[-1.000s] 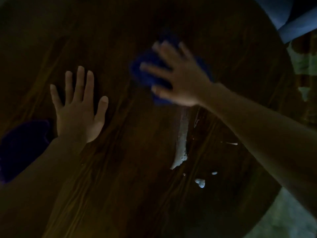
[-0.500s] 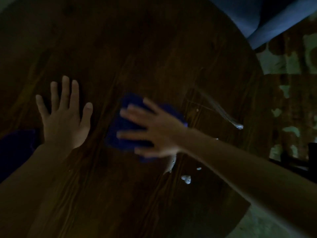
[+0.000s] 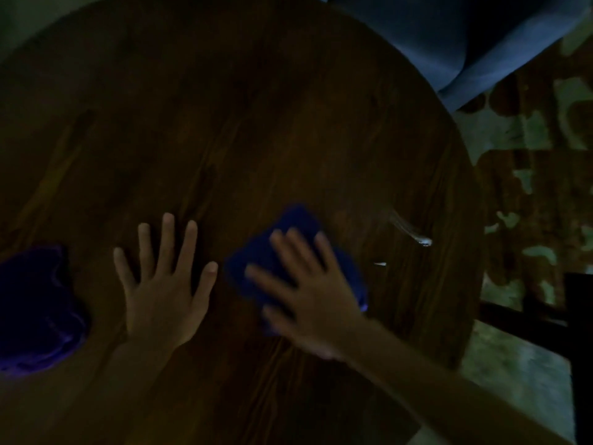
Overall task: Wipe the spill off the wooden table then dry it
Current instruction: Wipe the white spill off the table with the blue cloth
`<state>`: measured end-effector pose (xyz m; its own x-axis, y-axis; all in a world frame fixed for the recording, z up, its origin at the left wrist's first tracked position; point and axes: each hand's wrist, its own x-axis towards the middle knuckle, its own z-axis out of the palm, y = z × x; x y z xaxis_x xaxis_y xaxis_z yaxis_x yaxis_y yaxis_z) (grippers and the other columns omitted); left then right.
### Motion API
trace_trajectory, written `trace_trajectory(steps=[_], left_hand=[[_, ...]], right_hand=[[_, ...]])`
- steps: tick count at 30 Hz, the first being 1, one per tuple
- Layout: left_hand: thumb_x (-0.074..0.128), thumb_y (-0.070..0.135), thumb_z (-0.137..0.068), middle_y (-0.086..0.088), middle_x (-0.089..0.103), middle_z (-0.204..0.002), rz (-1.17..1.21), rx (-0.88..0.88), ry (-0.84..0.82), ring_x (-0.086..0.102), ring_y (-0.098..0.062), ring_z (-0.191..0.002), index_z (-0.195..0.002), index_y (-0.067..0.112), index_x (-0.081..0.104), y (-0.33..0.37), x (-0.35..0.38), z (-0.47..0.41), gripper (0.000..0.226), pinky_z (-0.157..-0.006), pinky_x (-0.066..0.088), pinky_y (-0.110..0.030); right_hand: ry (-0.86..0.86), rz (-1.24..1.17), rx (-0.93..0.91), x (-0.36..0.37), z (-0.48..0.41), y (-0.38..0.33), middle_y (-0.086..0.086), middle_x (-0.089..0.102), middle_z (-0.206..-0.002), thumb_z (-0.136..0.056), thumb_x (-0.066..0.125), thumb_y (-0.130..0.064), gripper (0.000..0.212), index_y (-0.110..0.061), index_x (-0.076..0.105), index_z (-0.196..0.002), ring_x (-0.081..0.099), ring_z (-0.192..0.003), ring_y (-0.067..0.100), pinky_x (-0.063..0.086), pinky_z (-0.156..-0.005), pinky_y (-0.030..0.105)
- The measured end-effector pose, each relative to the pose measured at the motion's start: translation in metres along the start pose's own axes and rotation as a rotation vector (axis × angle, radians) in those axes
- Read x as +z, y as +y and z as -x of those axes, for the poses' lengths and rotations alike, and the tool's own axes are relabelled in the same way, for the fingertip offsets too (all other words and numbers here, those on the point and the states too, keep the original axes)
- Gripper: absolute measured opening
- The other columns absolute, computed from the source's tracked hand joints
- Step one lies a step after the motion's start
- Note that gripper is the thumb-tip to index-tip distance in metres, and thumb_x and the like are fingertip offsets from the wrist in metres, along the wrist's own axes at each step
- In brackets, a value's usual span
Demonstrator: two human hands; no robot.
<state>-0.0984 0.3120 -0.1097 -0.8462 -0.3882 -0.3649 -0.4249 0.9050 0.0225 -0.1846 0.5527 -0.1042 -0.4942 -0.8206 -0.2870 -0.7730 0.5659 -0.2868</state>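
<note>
The scene is dim. My right hand [image 3: 308,297] presses flat, fingers spread, on a folded blue cloth [image 3: 288,232] lying on the round wooden table [image 3: 256,123]; the hand is blurred. To the right of the cloth a thin wet streak [image 3: 407,231] and a small droplet [image 3: 380,264] shine on the wood. My left hand [image 3: 163,284] rests flat on the table with fingers apart, holding nothing, just left of the cloth. A second, darker purple-blue cloth [image 3: 35,309] lies bunched at the left edge.
A blue upholstered seat [image 3: 465,36] stands beyond the table's far right edge. A patterned rug [image 3: 539,175] covers the floor on the right, with a dark furniture frame [image 3: 577,316] near the lower right.
My right hand has swept the blue cloth toward me over the long white spill, which no longer shows. The left hand stayed planted on the table. The view shifted.
</note>
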Motion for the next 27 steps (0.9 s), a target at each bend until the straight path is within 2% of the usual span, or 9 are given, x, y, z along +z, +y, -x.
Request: trace_trajectory(steps=[3, 5, 7, 11, 15, 17, 22, 25, 27], left_hand=[[0.007, 0.066, -0.097, 0.001, -0.012, -0.168, -0.008, -0.008, 0.026, -0.017, -0.026, -0.154, -0.159, 0.035, -0.005, -0.001, 0.002, -0.001, 0.071, -0.121, -0.005, -0.062], [0.008, 0.067, -0.097, 0.001, -0.012, -0.168, -0.007, -0.005, 0.03, -0.016, -0.026, -0.154, -0.159, 0.035, -0.004, -0.001, 0.003, -0.002, 0.071, -0.121, -0.006, -0.062], [0.008, 0.067, -0.097, 0.001, -0.012, -0.168, -0.019, -0.007, 0.039, -0.016, -0.026, -0.154, -0.159, 0.036, -0.005, -0.002, 0.005, -0.001, 0.071, -0.121, -0.006, -0.061], [0.01, 0.067, -0.097, 0.0, -0.009, -0.169, -0.013, -0.002, 0.051, -0.016, -0.025, -0.154, -0.159, 0.035, -0.002, 0.0, 0.004, -0.001, 0.071, -0.121, -0.007, -0.061], [0.008, 0.068, -0.096, 0.0, -0.011, -0.169, -0.007, -0.015, 0.051, -0.018, -0.024, -0.154, -0.159, 0.035, -0.003, 0.002, 0.002, -0.001, 0.073, -0.121, -0.01, -0.059], [0.008, 0.068, -0.096, 0.001, -0.011, -0.169, -0.005, -0.023, 0.057, -0.018, -0.024, -0.154, -0.159, 0.034, -0.003, 0.004, 0.001, 0.0, 0.072, -0.121, -0.009, -0.06], [0.008, 0.067, -0.096, 0.001, -0.013, -0.169, -0.015, -0.023, 0.034, -0.019, -0.023, -0.154, -0.159, 0.034, -0.003, 0.003, 0.001, -0.001, 0.072, -0.121, -0.005, -0.062], [0.006, 0.068, -0.096, 0.002, -0.014, -0.169, -0.02, -0.034, 0.033, -0.02, -0.022, -0.153, -0.159, 0.034, -0.004, 0.001, 0.001, -0.001, 0.072, -0.121, -0.005, -0.061], [0.005, 0.069, -0.095, 0.002, -0.014, -0.168, -0.016, -0.035, 0.04, -0.02, -0.022, -0.153, -0.159, 0.036, -0.004, 0.003, 0.002, -0.001, 0.072, -0.121, -0.007, -0.06]], right_hand=[[-0.114, 0.067, -0.268, 0.003, 0.002, 0.004, 0.005, -0.018, -0.171, -0.102, 0.027, -0.066, 0.067, -0.046, 0.005, -0.161, -0.023, -0.155, 0.029, -0.02, -0.12, 0.057], [-0.033, 0.129, -0.249, -0.014, -0.036, 0.041, 0.006, -0.011, -0.172, -0.102, 0.026, -0.068, 0.066, -0.047, 0.006, -0.161, -0.014, -0.157, 0.032, -0.011, -0.123, 0.06], [0.055, 0.154, -0.1, -0.04, -0.078, 0.092, 0.006, -0.007, -0.172, -0.101, 0.02, -0.071, 0.066, -0.048, 0.006, -0.161, -0.007, -0.158, 0.033, -0.001, -0.124, 0.062], [0.128, 0.093, 0.307, -0.077, -0.11, 0.188, 0.007, -0.01, -0.172, -0.099, 0.018, -0.073, 0.067, -0.049, 0.002, -0.16, -0.007, -0.158, 0.03, -0.002, -0.125, 0.06], [0.19, 0.043, 0.547, -0.062, -0.082, 0.174, 0.009, -0.008, -0.172, -0.099, 0.012, -0.073, 0.068, -0.046, 0.0, -0.161, -0.008, -0.158, 0.031, -0.003, -0.126, 0.055], [0.199, 0.055, 0.462, -0.04, -0.056, 0.124, 0.011, -0.006, -0.172, -0.101, 0.012, -0.07, 0.067, -0.044, 0.002, -0.162, -0.007, -0.158, 0.034, 0.0, -0.126, 0.058], [-0.008, 0.031, -0.155, 0.017, 0.007, -0.009, 0.013, -0.009, -0.172, -0.102, 0.031, -0.066, 0.069, -0.039, 0.013, -0.163, -0.013, -0.158, 0.033, -0.004, -0.125, 0.057], [-0.024, 0.13, -0.277, 0.003, -0.018, 0.018, 0.012, -0.007, -0.172, -0.102, 0.028, -0.068, 0.068, -0.042, 0.011, -0.162, -0.01, -0.158, 0.033, -0.007, -0.125, 0.055], [0.082, 0.155, -0.182, -0.019, -0.045, 0.064, 0.012, 0.003, -0.172, -0.103, 0.025, -0.066, 0.064, -0.043, 0.017, -0.162, 0.001, -0.158, 0.034, -0.004, -0.126, 0.056]])
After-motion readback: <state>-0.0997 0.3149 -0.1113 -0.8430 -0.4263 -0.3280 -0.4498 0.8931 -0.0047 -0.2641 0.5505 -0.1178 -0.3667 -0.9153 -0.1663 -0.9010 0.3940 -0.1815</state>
